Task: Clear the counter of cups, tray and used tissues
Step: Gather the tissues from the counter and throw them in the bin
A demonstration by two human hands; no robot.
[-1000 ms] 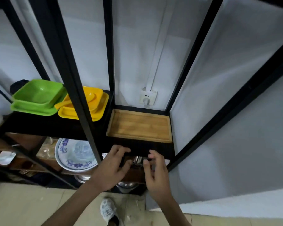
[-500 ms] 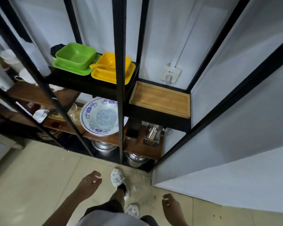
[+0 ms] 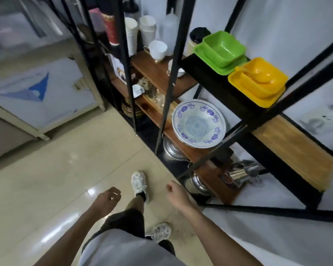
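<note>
While both hands (image 3: 108,200) hung loosely curled and empty, the tray (image 3: 294,152) sat shelved: stiff, light wood, best gripped by its rims.

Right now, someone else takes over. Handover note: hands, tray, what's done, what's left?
Left hand: empty, fingers loosely curled, low over the floor.
Right hand: empty, loosely curled, beside the rack.
Wooden tray: already on the black upper shelf of the rack, right of the yellow dishes.
Done: tray put away.
Left: counter, used cups and tissues are out of view, so their state cannot be told; check them next.
</note>
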